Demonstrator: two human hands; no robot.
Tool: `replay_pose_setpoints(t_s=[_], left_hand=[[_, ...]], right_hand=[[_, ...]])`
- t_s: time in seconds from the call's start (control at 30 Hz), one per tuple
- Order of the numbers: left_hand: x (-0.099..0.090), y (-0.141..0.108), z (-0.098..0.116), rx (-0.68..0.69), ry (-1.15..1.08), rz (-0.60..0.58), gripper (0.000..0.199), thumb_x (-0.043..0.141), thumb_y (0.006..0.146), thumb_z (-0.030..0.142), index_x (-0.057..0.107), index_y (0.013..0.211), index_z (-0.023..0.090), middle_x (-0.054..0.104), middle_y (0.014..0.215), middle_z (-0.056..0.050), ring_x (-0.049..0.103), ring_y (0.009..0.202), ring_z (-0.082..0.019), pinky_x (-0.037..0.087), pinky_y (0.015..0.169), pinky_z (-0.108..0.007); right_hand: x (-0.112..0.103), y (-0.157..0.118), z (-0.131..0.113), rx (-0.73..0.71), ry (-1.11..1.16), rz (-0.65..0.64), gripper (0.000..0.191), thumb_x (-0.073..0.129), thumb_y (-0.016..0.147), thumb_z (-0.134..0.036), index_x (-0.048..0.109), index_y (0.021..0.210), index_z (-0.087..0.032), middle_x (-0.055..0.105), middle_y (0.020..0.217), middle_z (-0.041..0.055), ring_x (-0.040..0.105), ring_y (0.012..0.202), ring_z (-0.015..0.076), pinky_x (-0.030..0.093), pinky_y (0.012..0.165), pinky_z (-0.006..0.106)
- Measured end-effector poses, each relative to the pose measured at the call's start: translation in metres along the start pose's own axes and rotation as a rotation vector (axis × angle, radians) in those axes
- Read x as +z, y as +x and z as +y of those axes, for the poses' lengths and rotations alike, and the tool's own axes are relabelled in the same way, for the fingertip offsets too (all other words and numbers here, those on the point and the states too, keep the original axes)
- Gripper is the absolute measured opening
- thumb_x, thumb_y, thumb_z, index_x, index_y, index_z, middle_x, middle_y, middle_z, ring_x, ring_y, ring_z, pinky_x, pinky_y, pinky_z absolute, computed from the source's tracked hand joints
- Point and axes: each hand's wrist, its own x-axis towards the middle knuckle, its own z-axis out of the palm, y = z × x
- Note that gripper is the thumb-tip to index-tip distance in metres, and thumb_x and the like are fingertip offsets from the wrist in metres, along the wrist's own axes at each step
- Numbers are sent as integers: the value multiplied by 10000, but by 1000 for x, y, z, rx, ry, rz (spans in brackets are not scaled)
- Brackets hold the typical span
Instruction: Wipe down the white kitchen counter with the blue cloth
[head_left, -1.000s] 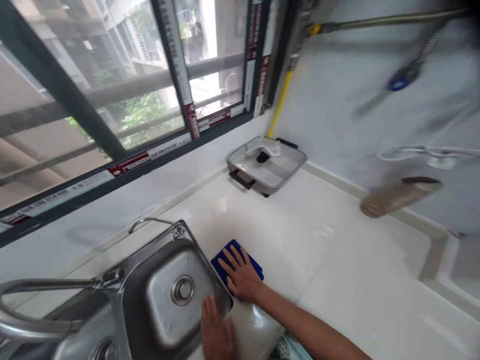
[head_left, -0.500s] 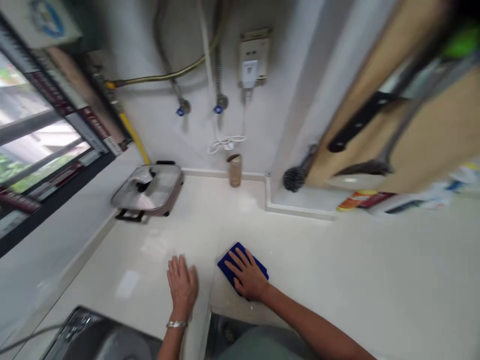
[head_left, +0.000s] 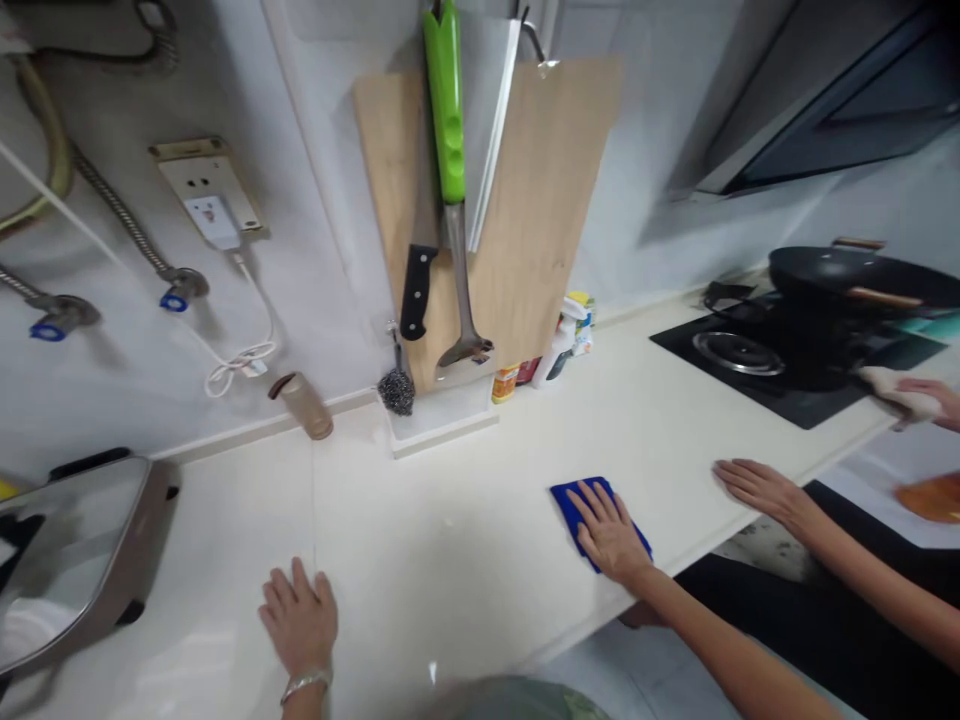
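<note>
Under my right hand (head_left: 611,535) lies a folded blue cloth (head_left: 570,515), pressed flat on the white countertop (head_left: 465,560). The fingers of that hand are spread over the cloth, and its far and right edges show around them. My left hand (head_left: 300,615), with a silver bracelet at the wrist, rests palm down on the bare counter with fingers apart and holds nothing. Between the two hands is a stretch of pale counter. A brown bottle (head_left: 306,405) stands against the wall beyond my left hand.
An electric pan (head_left: 90,560) with a glass lid sits at left. A cutting board (head_left: 525,230) hangs with a knife (head_left: 418,290) and ladle (head_left: 461,270). Beyond are a spray bottle (head_left: 555,350), cooktop (head_left: 795,370) and wok (head_left: 862,275). A co-worker's hand (head_left: 761,490) rests on the counter edge; another holds a cloth (head_left: 900,395).
The view has swung to the right, bringing the cooktop and a co-worker's hands into sight. My right hand and the blue cloth have slid right along the counter, farther from my left hand.
</note>
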Motion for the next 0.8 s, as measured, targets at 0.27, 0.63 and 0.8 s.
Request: replay_pose_setpoints(t_s=[0.27,0.63,0.8], left_hand=[[1,2,0,42,59,5,656,218,967,431,382,1476,51,302,1560,-283,165,1500,-390,261,1138,-627],[7,7,-4,22,96,-32,674,197,962,458,387,1473,62,316,1553,-285,190,1495,-391,272,1142,-616],[6,9,-4,-27,83,-77,694,198,959,491,389,1479,74,322,1560,-267,217,1490,-387,268,1155,-599]], right_hand=[[17,68,25,440,-111,3,622,278,929,-329,308,1537,-199,263,1619,101,166,1489,334,137,1186,591],[4,178,-105,457,67,20,680,333,903,-322,252,1544,-113,223,1606,219,141,1473,448,78,1098,769],[-11,176,-166,293,177,11,698,401,903,-371,282,1532,-93,194,1614,214,122,1477,459,29,1122,754]])
